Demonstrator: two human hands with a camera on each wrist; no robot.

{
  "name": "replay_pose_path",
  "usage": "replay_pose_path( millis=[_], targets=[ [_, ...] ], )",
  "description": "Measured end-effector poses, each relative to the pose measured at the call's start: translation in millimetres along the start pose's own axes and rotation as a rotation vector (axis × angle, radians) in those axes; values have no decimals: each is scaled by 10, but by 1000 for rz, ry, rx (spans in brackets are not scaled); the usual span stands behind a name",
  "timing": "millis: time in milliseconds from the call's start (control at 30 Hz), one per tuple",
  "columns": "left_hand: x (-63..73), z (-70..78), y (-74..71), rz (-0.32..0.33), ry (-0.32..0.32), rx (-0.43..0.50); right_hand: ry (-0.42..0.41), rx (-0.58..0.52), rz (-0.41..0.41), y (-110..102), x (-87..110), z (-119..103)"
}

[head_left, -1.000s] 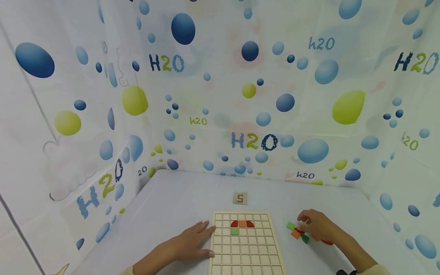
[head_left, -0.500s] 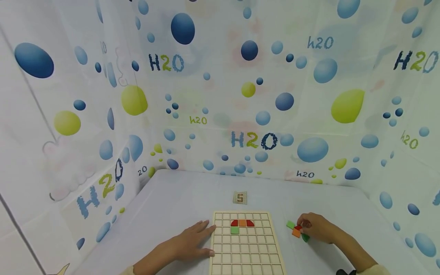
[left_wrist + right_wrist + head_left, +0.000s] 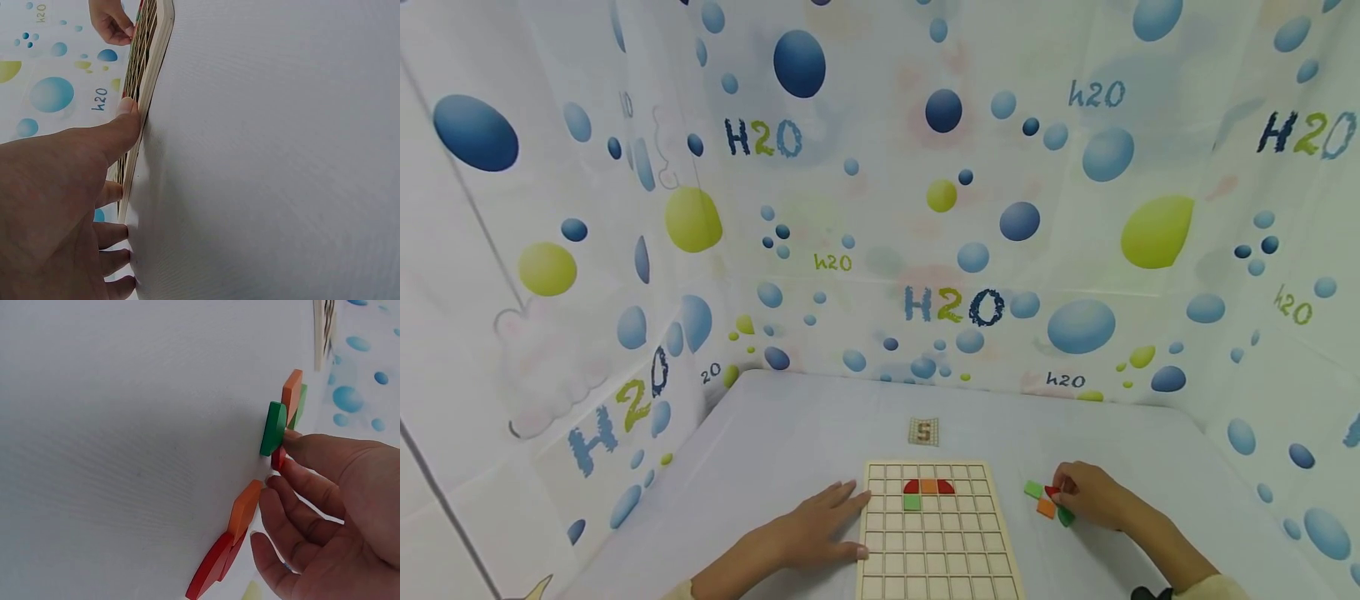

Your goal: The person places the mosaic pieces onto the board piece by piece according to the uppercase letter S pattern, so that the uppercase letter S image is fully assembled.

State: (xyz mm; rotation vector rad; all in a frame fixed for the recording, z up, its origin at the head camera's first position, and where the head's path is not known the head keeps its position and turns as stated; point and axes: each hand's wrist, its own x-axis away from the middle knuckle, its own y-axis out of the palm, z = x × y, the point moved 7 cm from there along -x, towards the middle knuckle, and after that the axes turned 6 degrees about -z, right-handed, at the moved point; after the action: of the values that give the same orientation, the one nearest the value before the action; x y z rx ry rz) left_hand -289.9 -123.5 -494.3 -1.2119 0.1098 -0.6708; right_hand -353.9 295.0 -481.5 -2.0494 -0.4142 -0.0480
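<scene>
My left hand [image 3: 820, 527] rests with spread fingers along the left edge of a wooden grid board [image 3: 931, 543], its thumb and index finger touching the rim. In the board's upper cells lie two red quarter-round tiles, one of them the left tile [image 3: 912, 487], with an orange square tile [image 3: 928, 486] between them and a light green square [image 3: 912, 502] below. To the right of the board, my right hand [image 3: 1092, 497] pinches a red tile [image 3: 279, 459] between thumb and index finger. A dark green rounded tile [image 3: 273, 429] is right by the thumb.
Loose beside the right hand are a light green square [image 3: 1033, 489] and an orange square [image 3: 1046, 508]. Another orange tile [image 3: 244, 509] and red tiles [image 3: 210, 565] lie under its other fingers. A small pattern card [image 3: 923, 432] lies behind the board. Printed curtains [image 3: 880, 208] surround the table.
The right hand's fingers have come together on the red tile, which has shifted slightly and turned beside the orange square. The left hand and board have stayed put.
</scene>
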Motion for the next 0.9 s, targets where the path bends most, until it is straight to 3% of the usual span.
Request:
replay_pose_path(
  millis=[900],
  targets=[
    [3,11,-8,-13,-18,0,14,-40,20,39,-71,-62]
  ],
)
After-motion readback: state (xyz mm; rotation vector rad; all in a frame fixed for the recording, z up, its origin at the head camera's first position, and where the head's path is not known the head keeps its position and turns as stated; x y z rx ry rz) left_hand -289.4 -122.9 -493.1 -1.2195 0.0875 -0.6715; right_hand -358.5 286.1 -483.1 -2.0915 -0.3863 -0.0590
